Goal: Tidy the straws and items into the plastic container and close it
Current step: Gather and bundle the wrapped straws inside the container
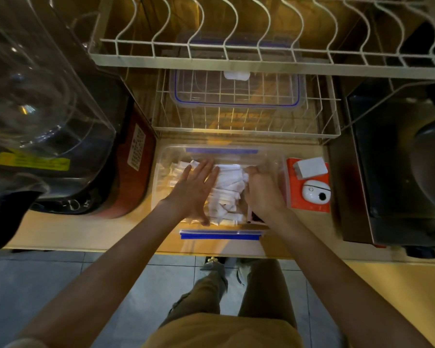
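Clear plastic makes up the container [161, 177], which sits on the wooden counter [86, 229] with blue clips along its near and far edges. It has no lid on. Inside lies a heap of straws [226, 194] in white paper wrappers, all jumbled.

Both hands are inside the box. The left hand [195, 189] lies flat on the straws with its fingers spread out straight. The right hand [261, 189] is curled into a fist at the right side of the heap, with some white wrappers at its fingers (I cannot tell for sure if it grips them). A small dark thing with a pink edge [255, 219] peeks out under the right wrist.

The lid [236, 101], clear with a blue line round it, rests in the white wire rack [329, 121] behind the box.

Beside the box on the right lies an orange card [309, 205] with a white block and a white round gadget on it. On the left stands a dark machine with a yellow label [33, 162] and a white sticker [136, 149]; the writing on both is too small to read.
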The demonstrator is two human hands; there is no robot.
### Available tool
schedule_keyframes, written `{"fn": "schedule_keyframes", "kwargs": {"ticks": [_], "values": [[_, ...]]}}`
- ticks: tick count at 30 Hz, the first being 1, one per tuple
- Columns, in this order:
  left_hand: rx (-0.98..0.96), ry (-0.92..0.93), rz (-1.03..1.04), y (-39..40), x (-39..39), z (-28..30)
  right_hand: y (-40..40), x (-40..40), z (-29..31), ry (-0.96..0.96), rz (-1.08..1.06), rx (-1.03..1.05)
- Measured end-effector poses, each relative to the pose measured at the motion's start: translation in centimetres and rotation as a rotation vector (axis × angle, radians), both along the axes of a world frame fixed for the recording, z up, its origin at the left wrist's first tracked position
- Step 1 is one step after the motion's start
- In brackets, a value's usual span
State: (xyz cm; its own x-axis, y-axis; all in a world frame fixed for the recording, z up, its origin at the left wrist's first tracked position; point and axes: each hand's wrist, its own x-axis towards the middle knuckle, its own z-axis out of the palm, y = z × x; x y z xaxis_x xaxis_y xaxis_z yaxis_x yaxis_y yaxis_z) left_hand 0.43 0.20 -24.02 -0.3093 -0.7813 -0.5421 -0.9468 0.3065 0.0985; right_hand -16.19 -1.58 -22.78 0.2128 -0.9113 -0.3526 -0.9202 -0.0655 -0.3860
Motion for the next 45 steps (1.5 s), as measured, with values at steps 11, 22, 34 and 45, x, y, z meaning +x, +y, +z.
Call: {"fn": "schedule_keyframes", "kwargs": {"ticks": [11,22,34,45], "values": [[-0.030,-0.019,-0.036,-0.5,-0.7,-0.3,-0.8,-0.5,-1.5,-0.062,-0.054,0.083],[-0.170,0.093,0.017,-1.7,-0.4,-0.7,0.3,-0.7,-0.1,-0.210,-0.062,0.080],[-0.161,0.139,0.176,-2.0,-1.2,-1.2,1.3,0.3,-1.1,-0.389,-0.286,0.192],[-0.214,0.082,0.249,-1.9,-1.9,-2.0,0.6,0.4,-4.6,-0.406,-0.524,0.099]]}}
